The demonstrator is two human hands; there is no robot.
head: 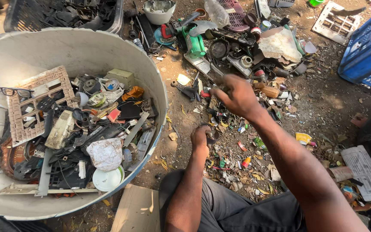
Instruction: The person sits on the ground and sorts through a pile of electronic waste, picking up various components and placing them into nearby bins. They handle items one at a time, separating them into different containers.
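The person sits on bare dirt with a heap of broken plastic and metal scrap (237, 56) spread from twelve to two o'clock, and a large round off-white plastic tub (82, 47), already part-filled with dark casings, a tan perforated grid panel (37, 103) and a pair of black-framed spectacles (17, 91), standing at nine to ten o'clock. The right hand (237, 96) reaches out over the near edge of the heap at about one o'clock, its fingers curled and pinched around something small and thin; what exactly it holds is too blurred to tell. The left hand (202, 139) rests low near the middle, loosely closed on a small dark piece of scrap (211, 134) lying on the ground amid coloured fragments. To sort well here, it seems wise to lift pieces one at a time from the loose near edge rather than dig under, since jagged shards and sharp metal edges lie among the litter, and to keep a firm pinch on thin pieces. A blue plastic crate (368, 47) stands at two o'clock, well apart.
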